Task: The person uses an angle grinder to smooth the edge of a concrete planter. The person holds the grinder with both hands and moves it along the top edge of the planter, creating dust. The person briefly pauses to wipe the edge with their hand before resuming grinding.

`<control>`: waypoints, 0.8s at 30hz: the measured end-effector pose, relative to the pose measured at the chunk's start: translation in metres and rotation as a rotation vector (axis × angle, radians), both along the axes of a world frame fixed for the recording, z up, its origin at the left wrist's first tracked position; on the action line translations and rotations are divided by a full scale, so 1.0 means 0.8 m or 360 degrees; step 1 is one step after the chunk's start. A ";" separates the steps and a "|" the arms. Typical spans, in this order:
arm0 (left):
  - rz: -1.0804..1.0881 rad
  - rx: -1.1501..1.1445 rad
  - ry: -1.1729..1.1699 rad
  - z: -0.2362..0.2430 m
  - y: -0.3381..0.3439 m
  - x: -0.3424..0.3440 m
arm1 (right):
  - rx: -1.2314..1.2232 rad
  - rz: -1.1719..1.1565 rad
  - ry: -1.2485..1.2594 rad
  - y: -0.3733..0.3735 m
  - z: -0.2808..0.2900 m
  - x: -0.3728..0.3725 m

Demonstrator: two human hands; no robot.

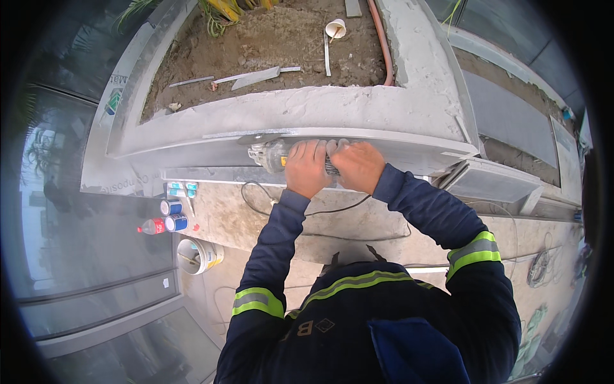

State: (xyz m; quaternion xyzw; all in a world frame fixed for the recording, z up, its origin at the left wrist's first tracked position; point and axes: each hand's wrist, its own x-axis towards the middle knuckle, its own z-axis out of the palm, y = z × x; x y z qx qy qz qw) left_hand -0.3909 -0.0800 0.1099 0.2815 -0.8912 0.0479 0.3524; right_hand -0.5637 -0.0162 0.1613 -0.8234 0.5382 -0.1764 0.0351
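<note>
My left hand [307, 168] is closed around the front of an angle grinder [261, 157], just behind its head. Right beside it, my right hand [357, 166] wraps round the rear of the grinder's body. The grinder's disc [258, 138] lies against the top edge of a grey facing panel [192, 153] on the planter's near side. A dark power cord [345, 208] hangs below my hands and loops across the floor. Whitish dust hazes the panel left of the grinder.
The planter's white rim [307, 109] borders soil holding offcut strips [257, 78], a paper cup [336, 28] and an orange pipe [382, 41]. Blue cans [176, 223], a red-labelled bottle [152, 226] and a white bucket [198, 256] stand at left. Coiled cable [539, 267] lies right.
</note>
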 end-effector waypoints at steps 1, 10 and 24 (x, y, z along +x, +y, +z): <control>0.0000 0.0010 -0.0014 0.000 -0.004 0.002 | -0.0003 0.0024 -0.0018 -0.004 0.000 0.001; -0.0086 0.0055 0.0020 0.027 0.056 -0.042 | 0.0338 -0.0169 0.0198 0.059 0.035 -0.038; -0.0022 0.0041 -0.0008 0.005 0.007 -0.007 | 0.0023 0.0007 0.0012 0.006 0.002 -0.009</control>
